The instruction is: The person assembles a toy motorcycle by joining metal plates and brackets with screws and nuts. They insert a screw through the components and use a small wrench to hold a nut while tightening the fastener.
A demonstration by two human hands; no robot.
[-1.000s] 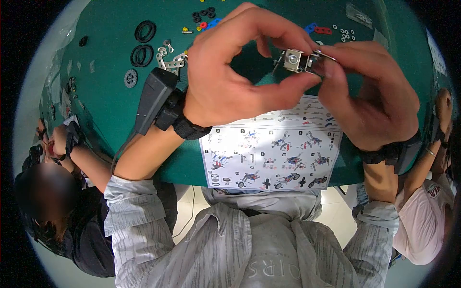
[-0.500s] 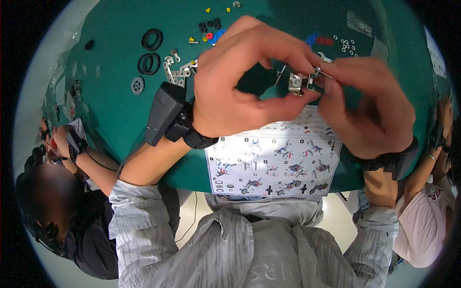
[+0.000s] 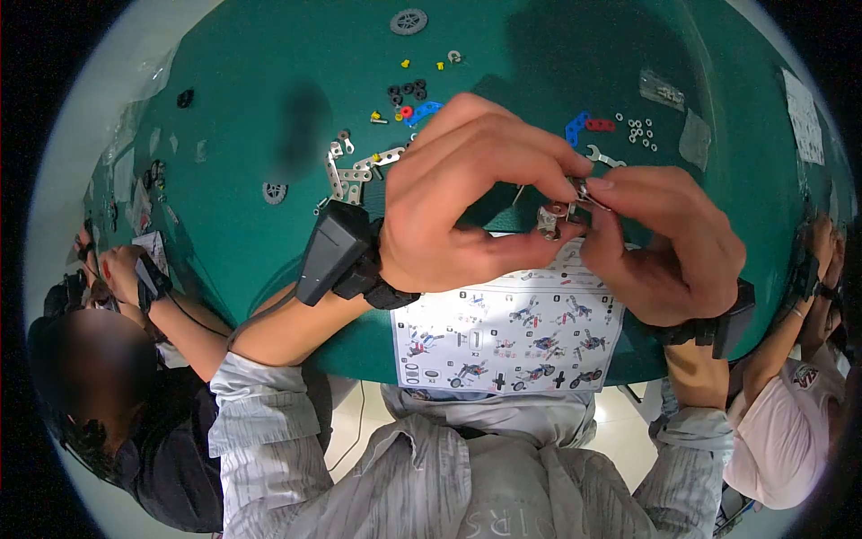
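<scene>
A small metal assembly (image 3: 549, 219) hangs between my two hands over the top of a printed instruction sheet (image 3: 503, 341). The fingertips and thumb of my left hand (image 3: 476, 198) pinch it from the left. On its right side, the thumb and index finger of my right hand (image 3: 669, 238) grip a small metal piece joined to or touching it; the fingertips partly hide this spot. Left of my left hand, silver perforated strips (image 3: 352, 176) lie on the green table (image 3: 233, 117). An open-ended wrench (image 3: 603, 157) lies just beyond my right fingers.
Beyond my hands are blue pieces (image 3: 576, 128), a red piece (image 3: 600, 125), white rings (image 3: 641, 133), black parts (image 3: 408, 91) and a plastic bag (image 3: 662, 90). Grey wheels (image 3: 409, 22) lie at the back and left. Co-workers' hands (image 3: 121, 272) are at both sides.
The view has shifted, so the table items appear lower. The black rings at the left are no longer seen; a dark blur shows there. Both hands keep hold of the metal pieces.
</scene>
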